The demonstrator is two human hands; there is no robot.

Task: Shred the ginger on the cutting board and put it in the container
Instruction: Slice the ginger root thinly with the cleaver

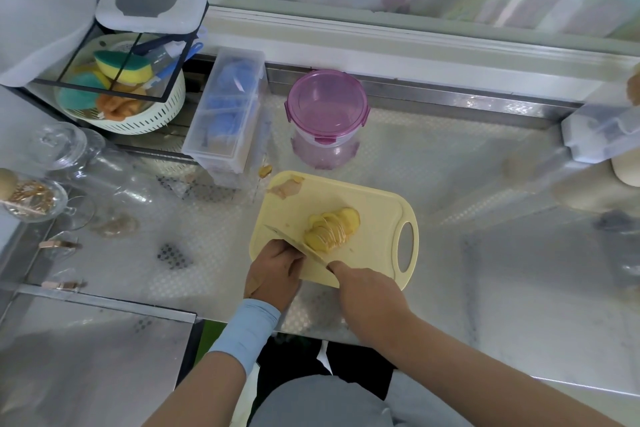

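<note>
Sliced ginger (330,230) is lying mid-cutting board (374,204), at 1 o'clock from the left hand (273,270), its fingers (289,255) curling empty; the right hand (370,291) is gripping the knife (304,250) between them.

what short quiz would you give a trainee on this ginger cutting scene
1. True or false: the pink container behind the cutting board has its lid off.
2. Which hand grips the knife? A) left B) right C) neither
3. Fill in: the ginger on the board lies as fanned ____, not yet shreds.
Key: 1 false, the lid is clipped on. 2 B, the right hand holds the handle; the left hand sits curled beside the blade. 3 slices.
</note>
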